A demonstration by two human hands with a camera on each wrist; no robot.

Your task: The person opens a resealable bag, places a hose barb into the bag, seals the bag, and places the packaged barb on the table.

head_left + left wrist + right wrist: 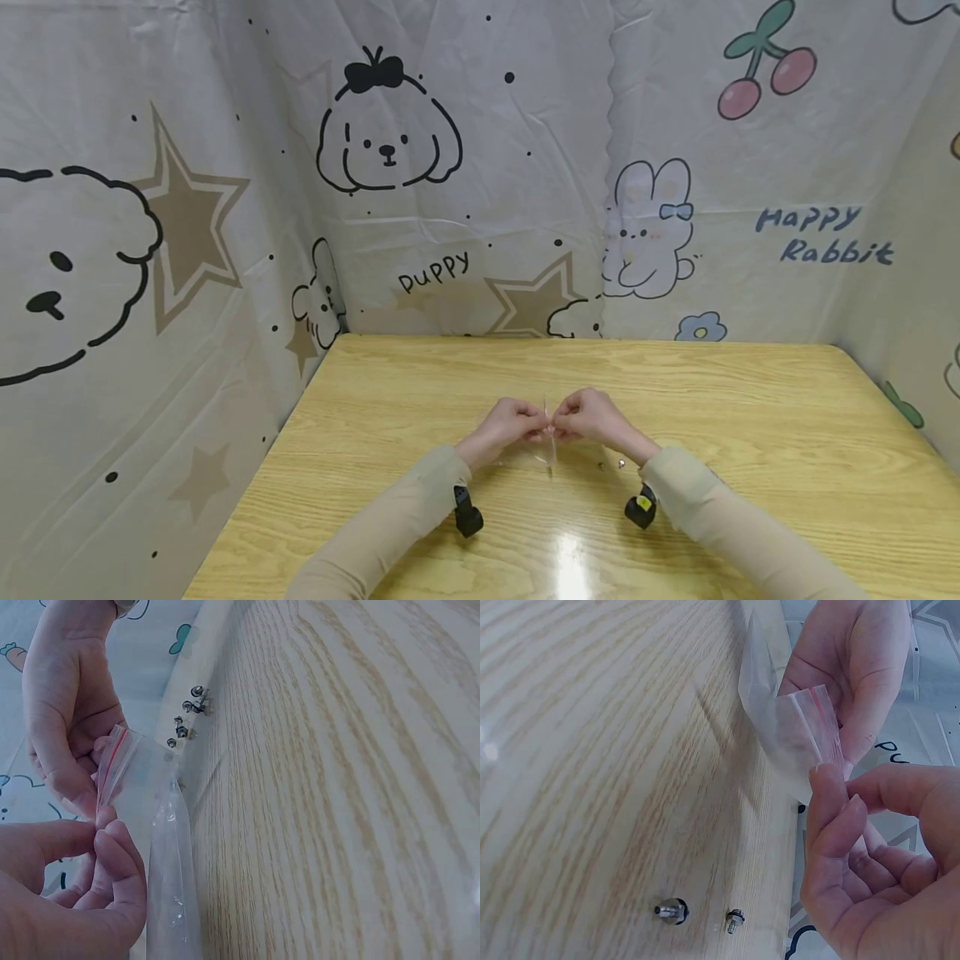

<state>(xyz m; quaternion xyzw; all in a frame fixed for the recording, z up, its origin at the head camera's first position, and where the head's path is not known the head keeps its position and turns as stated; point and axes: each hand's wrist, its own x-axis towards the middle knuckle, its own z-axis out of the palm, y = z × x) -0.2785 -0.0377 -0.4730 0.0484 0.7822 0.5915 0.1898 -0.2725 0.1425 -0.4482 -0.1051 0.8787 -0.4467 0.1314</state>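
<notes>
Small bag pinched at the red line, loose metal pieces close by

You have the bag (169,881) over the middle of the table (720,392), well in from the left and right edges and short of the far one. Its red line (114,759) is at your fingertips; you cannot tell here whether the mouth is sealed or parted, nor whether the bottom touches the wood. Your left hand (504,427) pinches one part of the top between thumb and finger, and your right hand (596,417) pinches just beside it, fingertips almost meeting.

The film looks thin and slick, so a hard, uneven tug could tear the top or let one side slip out. If the pinch gives suddenly, your right hand may jerk toward the table's right edge. The metal pieces (672,910) lie loose on that side of the bag, below your right wrist; they look roundish, so a knock could set them rolling. The hanging film might also sweep them if you drop it low.
</notes>
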